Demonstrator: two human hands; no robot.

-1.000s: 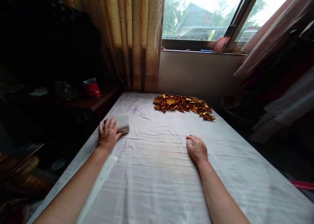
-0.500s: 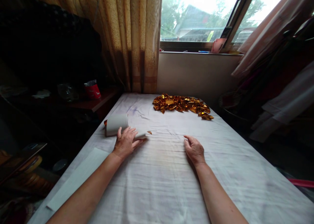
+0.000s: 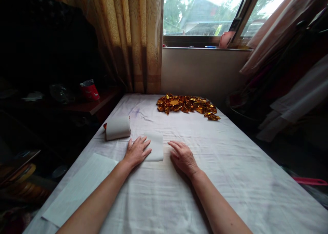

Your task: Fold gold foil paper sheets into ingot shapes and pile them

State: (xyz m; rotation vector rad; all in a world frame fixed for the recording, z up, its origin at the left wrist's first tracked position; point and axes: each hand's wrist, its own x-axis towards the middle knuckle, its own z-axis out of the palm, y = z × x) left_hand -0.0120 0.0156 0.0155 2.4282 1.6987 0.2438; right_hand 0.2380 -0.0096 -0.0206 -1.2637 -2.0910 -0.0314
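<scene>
Under the fingers of my left hand (image 3: 137,151) lies a square sheet of paper (image 3: 155,147), its pale side up on the white cloth. That hand is open, fingers spread and pressing the sheet flat. My right hand (image 3: 183,156) hovers or rests just right of the sheet, apart from it, fingers stretched toward it and holding nothing I can see. Beyond my left hand sits a curled stack of paper (image 3: 118,128), pale outside with a gold edge showing. A heap of folded shiny gold foil pieces (image 3: 186,104) lies at the far end of the table.
A larger pale sheet (image 3: 82,187) lies on the white tablecloth (image 3: 164,199) beneath my left forearm. Left of the table, a dark red shelf (image 3: 98,102) carries a red container (image 3: 89,89) and clear plastic. Clothes hang at the right, near a pink handle (image 3: 310,181).
The small sheet, curled beside my left hand before, now lies flat under its fingers. My right hand has moved left toward the sheet, and its fingers have straightened.
</scene>
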